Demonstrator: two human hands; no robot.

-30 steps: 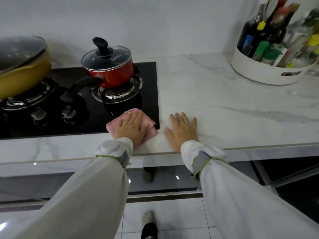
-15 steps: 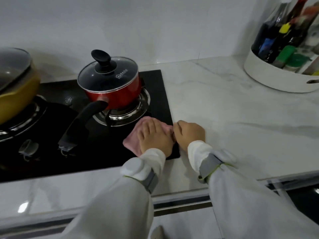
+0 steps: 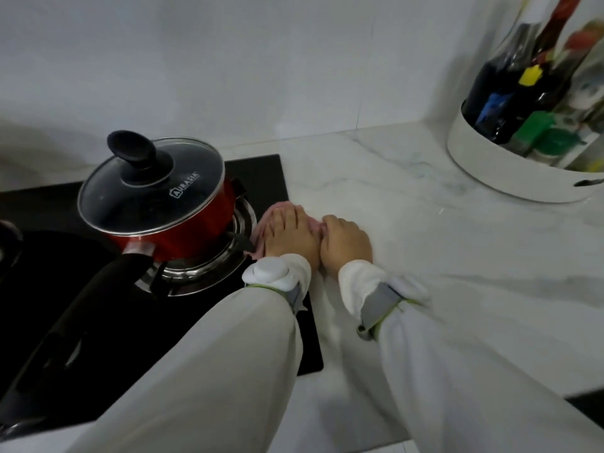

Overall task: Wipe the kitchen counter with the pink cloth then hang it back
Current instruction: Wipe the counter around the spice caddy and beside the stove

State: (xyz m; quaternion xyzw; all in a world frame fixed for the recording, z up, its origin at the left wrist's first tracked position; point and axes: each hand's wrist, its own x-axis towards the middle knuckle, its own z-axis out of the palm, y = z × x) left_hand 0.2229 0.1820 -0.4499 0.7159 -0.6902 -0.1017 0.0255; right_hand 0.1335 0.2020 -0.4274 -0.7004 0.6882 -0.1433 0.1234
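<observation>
- Pink cloth (image 3: 261, 228) lies bunched at the right edge of the black stove top (image 3: 268, 173), just where it meets the marble counter (image 3: 425, 240); most of it is hidden under the hands, so only a pink rim shows on the left and a small bit between them.
- Left hand (image 3: 291, 235) lies flat on the cloth with straight fingers pressing down, likely to rub the surface; it pinches nothing.
- Right hand (image 3: 348, 243) sits just beside it, touching it, with curled fingers; it seems to nip the cloth's right edge, maybe to stop it sliding, but the fingertips are hidden, so this is a guess.
- Red pot (image 3: 170, 230) with a glass lid (image 3: 152, 188) stands on the burner (image 3: 202, 273) close to the cloth; the hands stay at the side, likely so they do not bump it.
- Cloth's showing rim runs from near to far, along the stove edge; its true long way cannot be told.
- White bottle tray (image 3: 510, 178) stands well apart, far right.
</observation>
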